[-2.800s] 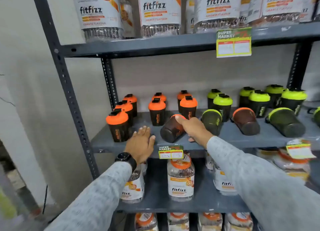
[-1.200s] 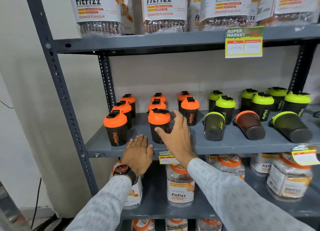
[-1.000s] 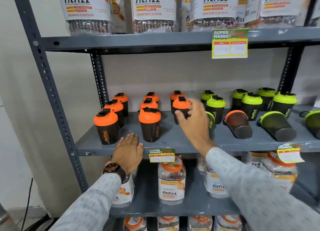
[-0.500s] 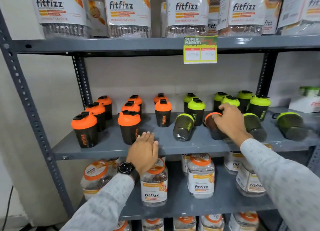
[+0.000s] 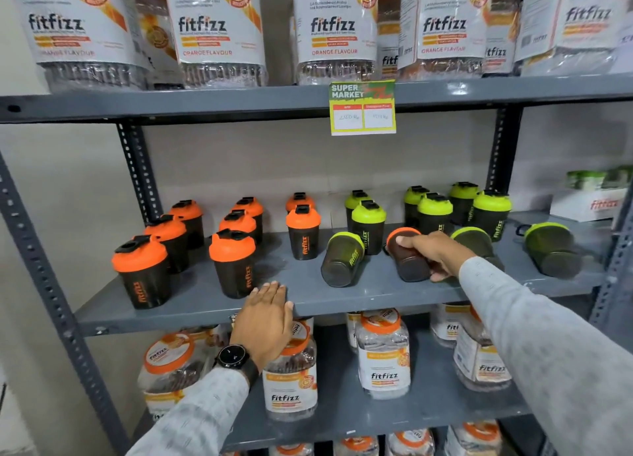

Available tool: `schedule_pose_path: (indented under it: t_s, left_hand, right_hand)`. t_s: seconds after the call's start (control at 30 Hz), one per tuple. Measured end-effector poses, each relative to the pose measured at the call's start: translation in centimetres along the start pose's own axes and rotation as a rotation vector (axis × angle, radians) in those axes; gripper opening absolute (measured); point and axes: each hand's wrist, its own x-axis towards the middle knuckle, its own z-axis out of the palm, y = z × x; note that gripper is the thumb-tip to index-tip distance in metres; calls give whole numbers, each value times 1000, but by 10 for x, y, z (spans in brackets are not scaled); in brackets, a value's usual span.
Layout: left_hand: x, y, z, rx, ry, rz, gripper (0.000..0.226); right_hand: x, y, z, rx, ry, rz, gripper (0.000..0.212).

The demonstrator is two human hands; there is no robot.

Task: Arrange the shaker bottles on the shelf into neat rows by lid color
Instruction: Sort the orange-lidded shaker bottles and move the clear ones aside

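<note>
On the grey middle shelf (image 5: 342, 298), several upright orange-lid shakers (image 5: 233, 260) stand at the left and several upright green-lid shakers (image 5: 435, 212) at the back right. An orange-lid shaker (image 5: 406, 260) lies on its side among the green ones, and my right hand (image 5: 435, 253) is closed around it. Green-lid shakers lie toppled beside it: one to its left (image 5: 342, 258), one behind my hand (image 5: 474, 241), one far right (image 5: 551, 248). My left hand (image 5: 265, 318) rests flat on the shelf's front edge, holding nothing.
Large fitfizz jars (image 5: 219, 34) fill the top shelf, and smaller jars (image 5: 383, 353) the shelf below. A price tag (image 5: 362, 108) hangs from the upper shelf edge. A white fitfizz box (image 5: 589, 202) sits at the far right. Steel uprights (image 5: 137, 167) frame the shelf.
My right hand stood an orange-lid shaker upright at the left, then moved right and closed on the lying orange-lid shaker. My left hand slid right along the shelf edge.
</note>
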Motion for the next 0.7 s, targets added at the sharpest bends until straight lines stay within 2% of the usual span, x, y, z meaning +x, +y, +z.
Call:
schedule_pose_path:
  t_s: [0.1, 0.2, 0.3, 0.4, 0.5, 0.6, 0.7]
  left_hand:
    - [0, 2, -3, 4, -2, 1, 84]
    - [-1, 0, -5, 6, -17, 7, 84]
    - [-1, -2, -5, 9, -22, 16, 80]
    - [-1, -2, -5, 15, -29, 21, 69]
    - [-2, -2, -6, 21, -27, 11, 67]
    - [-6, -2, -6, 27, -19, -4, 67]
    - [-8, -3, -7, 25, -20, 4, 65]
  right_hand:
    - [3, 2, 0, 105, -54, 74, 60]
    - [-3, -2, -1, 233, -60, 71, 55]
    - [-14, -23, -2, 376, -29, -34, 48]
    - [-27, -53, 7, 520, -38, -147, 56]
    - [-46, -81, 36, 633, -92, -242, 57]
    - [-65, -98, 77, 607, -66, -297, 68]
    - [-83, -103, 119, 421, 67, -376, 81]
